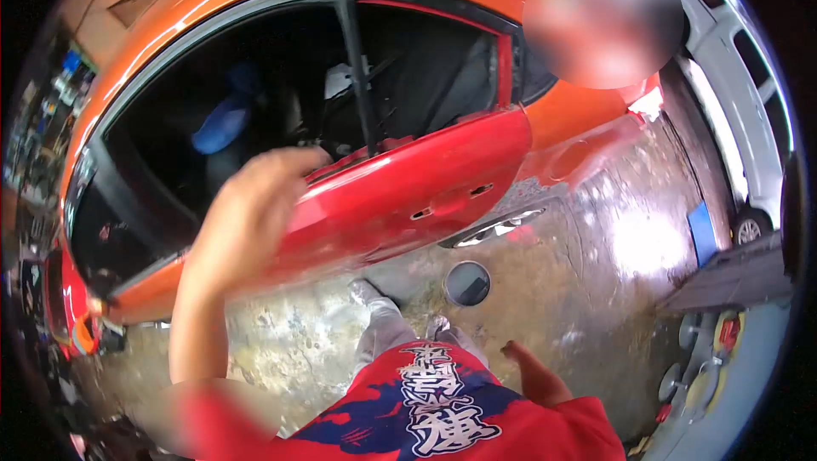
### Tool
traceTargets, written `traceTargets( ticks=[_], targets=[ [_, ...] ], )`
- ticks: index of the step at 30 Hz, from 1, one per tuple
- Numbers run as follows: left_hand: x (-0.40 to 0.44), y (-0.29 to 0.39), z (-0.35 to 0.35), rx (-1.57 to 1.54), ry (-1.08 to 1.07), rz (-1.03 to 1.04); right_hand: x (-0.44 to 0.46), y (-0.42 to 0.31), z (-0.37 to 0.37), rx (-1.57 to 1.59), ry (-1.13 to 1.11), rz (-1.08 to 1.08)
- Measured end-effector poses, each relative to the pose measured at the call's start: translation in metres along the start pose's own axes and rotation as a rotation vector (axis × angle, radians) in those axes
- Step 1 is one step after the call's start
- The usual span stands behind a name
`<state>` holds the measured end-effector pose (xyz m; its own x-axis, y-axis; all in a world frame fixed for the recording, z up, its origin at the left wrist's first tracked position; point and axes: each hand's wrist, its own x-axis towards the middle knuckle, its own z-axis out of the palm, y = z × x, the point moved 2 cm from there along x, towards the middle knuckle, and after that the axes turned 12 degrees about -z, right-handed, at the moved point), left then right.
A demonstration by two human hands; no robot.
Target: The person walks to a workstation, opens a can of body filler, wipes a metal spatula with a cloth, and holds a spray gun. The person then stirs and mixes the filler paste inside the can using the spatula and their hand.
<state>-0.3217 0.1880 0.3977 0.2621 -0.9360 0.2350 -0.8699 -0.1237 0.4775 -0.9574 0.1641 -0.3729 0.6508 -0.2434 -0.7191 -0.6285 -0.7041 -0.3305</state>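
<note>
My left hand (264, 193) is raised over the red car door (400, 193), near the lower edge of its window. It is smeared by motion, its fingers look bent, and I cannot make out whether they touch the door or hold anything. The red door sits on an orange car (162, 19) and shows small openings below the window. My right hand (515, 353) hangs low beside my red shirt (545, 427), away from the car. Its fingers are too small and partly hidden to tell their shape.
A round dark container (467, 283) stands on the wet-looking floor (579, 291) near my feet. Another person (604, 19) is at the car's far right end. A light-coloured vehicle (749, 61) stands to the right, and cluttered shelves (42, 129) line the left.
</note>
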Motion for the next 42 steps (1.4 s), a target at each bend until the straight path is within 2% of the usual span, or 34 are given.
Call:
traceTargets(
  ticks=[1, 2, 4, 6, 7, 8, 9, 10, 11, 12, 13, 15, 17, 18, 19, 21, 22, 24, 26, 28, 31, 34, 36, 38, 40, 42],
  targets=[
    [-0.029, 0.04, -0.017, 0.061, 0.021, 0.288, -0.002, 0.018, -0.016, -0.013, -0.136, 0.068],
    [-0.062, 0.074, -0.029, 0.08, 0.04, 0.382, 0.004, 0.028, -0.028, -0.042, -0.055, 0.08],
    [-0.121, 0.145, -0.054, 0.156, 0.122, 0.359, 0.01, 0.048, -0.061, -0.106, 0.108, 0.095],
    [-0.164, 0.177, -0.069, 0.237, 0.238, 0.282, 0.015, 0.019, -0.129, -0.415, 0.052, -0.225],
    [-0.179, 0.165, -0.073, 0.314, 0.337, 0.422, 0.019, 0.005, -0.149, -0.382, 0.195, -0.273],
    [-0.194, 0.155, -0.07, 0.327, 0.419, 0.47, 0.023, -0.007, -0.167, -0.346, 0.336, -0.322],
    [-0.21, 0.146, -0.066, 0.341, 0.505, 0.516, 0.039, -0.029, -0.188, -0.231, 0.29, -0.254],
    [-0.225, 0.145, -0.056, 0.3, 0.576, 0.457, 0.065, -0.062, -0.209, -0.126, 0.235, -0.196],
    [-0.242, 0.142, -0.052, 0.244, 0.558, 0.409, 0.085, -0.09, -0.226, -0.03, 0.155, -0.14],
    [-0.258, 0.139, -0.048, 0.188, 0.541, 0.361, 0.106, -0.111, -0.235, -0.141, 0.168, -0.26],
    [-0.27, 0.125, -0.049, 0.094, 0.441, 0.338, 0.125, -0.131, -0.234, -0.24, 0.167, -0.384],
    [-0.307, 0.109, -0.036, -0.089, 0.218, 0.203, 0.147, -0.202, -0.247, -0.135, 0.106, -0.532],
    [-0.338, 0.095, -0.002, -0.24, 0.058, 0.063, 0.156, -0.259, -0.245, -0.063, 0.071, -0.488],
    [-0.327, 0.105, 0.011, -0.318, -0.017, 0.009, 0.134, -0.27, -0.238, 0.014, -0.001, -0.443],
    [-0.34, 0.094, 0.019, -0.362, 0.05, -0.083, 0.133, -0.296, -0.238, 0.065, -0.026, -0.392],
    [-0.42, 0.035, 0.017, -0.443, 0.249, -0.208, 0.166, -0.354, -0.213, 0.164, -0.006, -0.386],
    [-0.451, 0.018, 0.004, -0.372, 0.294, -0.227, 0.178, -0.382, -0.203, 0.221, -0.005, -0.393],
    [-0.512, -0.003, -0.025, -0.239, 0.394, -0.294, 0.185, -0.436, -0.18, 0.085, -0.025, -0.444],
    [-0.544, -0.002, -0.056, -0.12, 0.608, -0.301, 0.184, -0.477, -0.17, -0.029, -0.071, -0.485],
    [-0.573, 0.003, -0.094, -0.033, 0.719, -0.392, 0.184, -0.519, -0.153, -0.097, -0.11, -0.515],
    [-0.592, -0.006, -0.124, -0.036, 0.883, -0.527, 0.197, -0.558, -0.139, 0.061, -0.202, -0.595],
    [-0.601, -0.048, -0.131, -0.156, 1.133, -0.429, 0.232, -0.594, -0.137, -0.259, -0.283, -0.675],
    [-0.609, -0.086, -0.138, -0.175, 1.157, -0.318, 0.261, -0.617, -0.141, -0.396, -0.353, -0.889],
    [-0.614, -0.116, -0.152, -0.188, 1.2, -0.232, 0.305, -0.649, -0.142, -0.963, -0.526, -1.134],
    [-0.622, -0.161, -0.166, -0.097, 1.246, -0.158, 0.326, -0.685, -0.15, -0.563, -0.537, -0.806],
    [-0.626, -0.191, -0.186, -0.017, 1.323, -0.126, 0.356, -0.727, -0.16, -0.41, -0.508, -0.681]
  ],
)
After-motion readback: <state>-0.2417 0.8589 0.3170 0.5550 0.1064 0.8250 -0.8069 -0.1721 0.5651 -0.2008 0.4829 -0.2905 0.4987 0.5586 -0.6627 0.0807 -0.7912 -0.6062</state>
